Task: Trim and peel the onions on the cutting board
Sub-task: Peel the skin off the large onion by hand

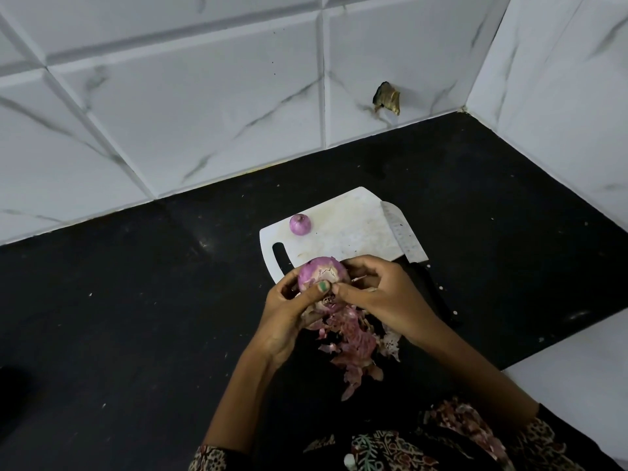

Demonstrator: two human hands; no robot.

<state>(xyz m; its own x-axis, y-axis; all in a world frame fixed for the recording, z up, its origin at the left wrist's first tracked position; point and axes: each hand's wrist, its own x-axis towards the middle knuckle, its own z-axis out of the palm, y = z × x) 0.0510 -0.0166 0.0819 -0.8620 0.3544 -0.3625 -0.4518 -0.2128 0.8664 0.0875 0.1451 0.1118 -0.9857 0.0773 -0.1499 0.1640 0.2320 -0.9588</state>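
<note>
left hand (pixel 289 307) grips onion (pixel 323 275) | right hand (pixel 377 290) pinches skin | risk: onion slips, skin tears short

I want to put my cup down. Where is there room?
The black counter left of the hands is bare, and so is the board's middle, between the small onion and the knife. The peels crowd the spot under the hands.
</note>
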